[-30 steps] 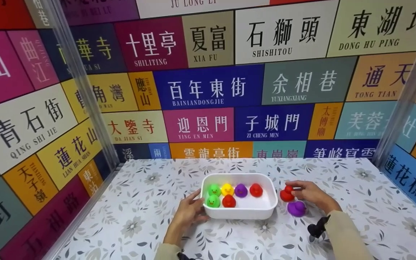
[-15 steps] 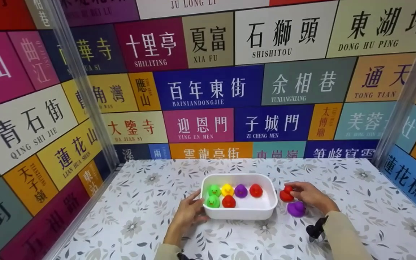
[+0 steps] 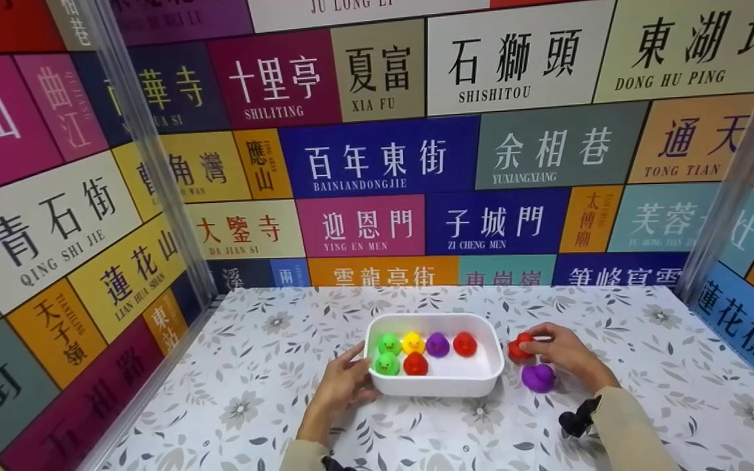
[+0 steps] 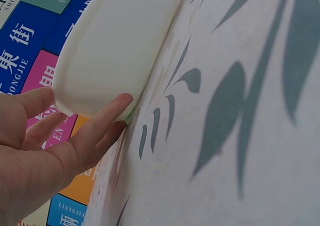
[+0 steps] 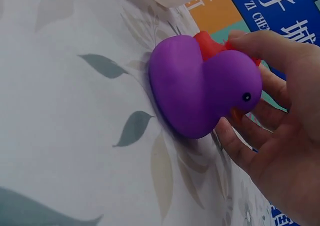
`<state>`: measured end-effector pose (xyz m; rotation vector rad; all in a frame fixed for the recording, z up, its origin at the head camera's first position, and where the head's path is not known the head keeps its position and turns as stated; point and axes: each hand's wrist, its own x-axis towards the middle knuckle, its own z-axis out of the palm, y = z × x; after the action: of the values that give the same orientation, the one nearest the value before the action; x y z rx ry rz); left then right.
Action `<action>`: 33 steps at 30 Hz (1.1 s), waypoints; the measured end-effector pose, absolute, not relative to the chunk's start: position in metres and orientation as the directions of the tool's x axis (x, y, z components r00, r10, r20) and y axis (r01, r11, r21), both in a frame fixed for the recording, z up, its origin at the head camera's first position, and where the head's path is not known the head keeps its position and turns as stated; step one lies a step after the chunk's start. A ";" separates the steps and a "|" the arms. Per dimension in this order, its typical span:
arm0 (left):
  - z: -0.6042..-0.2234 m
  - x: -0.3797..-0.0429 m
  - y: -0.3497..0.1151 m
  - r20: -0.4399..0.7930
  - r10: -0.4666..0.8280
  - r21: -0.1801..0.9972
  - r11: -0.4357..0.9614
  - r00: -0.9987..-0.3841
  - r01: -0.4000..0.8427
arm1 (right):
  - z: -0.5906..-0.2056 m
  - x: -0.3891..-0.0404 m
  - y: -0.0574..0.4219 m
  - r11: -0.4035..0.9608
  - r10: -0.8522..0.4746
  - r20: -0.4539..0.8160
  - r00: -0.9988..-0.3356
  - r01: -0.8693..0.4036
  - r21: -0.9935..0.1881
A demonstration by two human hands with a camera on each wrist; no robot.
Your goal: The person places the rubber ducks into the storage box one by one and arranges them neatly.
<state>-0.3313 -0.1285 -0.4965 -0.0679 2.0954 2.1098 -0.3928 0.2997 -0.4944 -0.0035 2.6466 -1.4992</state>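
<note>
In the head view a white plastic box (image 3: 434, 388) holds several rubber ducks: green ones, a yellow, a purple and red ones. My left hand (image 3: 343, 381) rests at the box's left end, fingers fairly straight and touching its wall, as the left wrist view also shows. To the right of the box, my right hand (image 3: 563, 351) pinches a red rubber duck (image 3: 518, 348) standing on the table. Just in front of it sits a loose purple duck (image 3: 538, 377). In the right wrist view this purple duck (image 5: 182, 86) hides most of the red one (image 5: 211, 45).
A floral cloth (image 3: 272, 392) covers the table. Behind it rises a wall (image 3: 377, 157) of coloured panels with characters. Clear upright posts (image 3: 720, 176) stand at the table's back corners. A black strap device (image 3: 578, 417) sits at my right wrist.
My right hand has shifted slightly, its fingers now covering more of the red duck's head. The left hand, the box and the purple duck stay practically in place.
</note>
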 end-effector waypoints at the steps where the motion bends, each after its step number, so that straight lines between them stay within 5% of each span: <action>1: -0.497 -0.331 -0.129 -0.148 0.089 0.989 -0.004 -0.985 -0.149 | -0.493 -0.392 0.299 0.496 -0.045 -0.073 -0.996 0.041 -0.867; 12: -0.496 -0.332 -0.131 -0.148 0.082 0.989 0.002 -0.986 -0.149 | -0.482 -0.390 0.283 0.330 -0.042 0.054 -0.998 -0.064 -0.942; 24: -0.494 -0.331 -0.130 -0.137 0.084 0.991 0.007 -0.987 -0.137 | -0.469 -0.381 0.270 0.419 -0.041 -0.029 -0.999 0.009 -0.908; 33: -0.496 -0.330 -0.129 -0.150 0.074 0.989 0.012 -0.986 -0.150 | -0.451 -0.372 0.246 0.385 -0.088 0.037 -0.995 -0.068 -0.920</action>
<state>-0.3297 -0.1293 -0.4956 -0.0804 2.1144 2.1018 -0.3721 0.2458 -0.4514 -0.1458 2.5994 -1.7259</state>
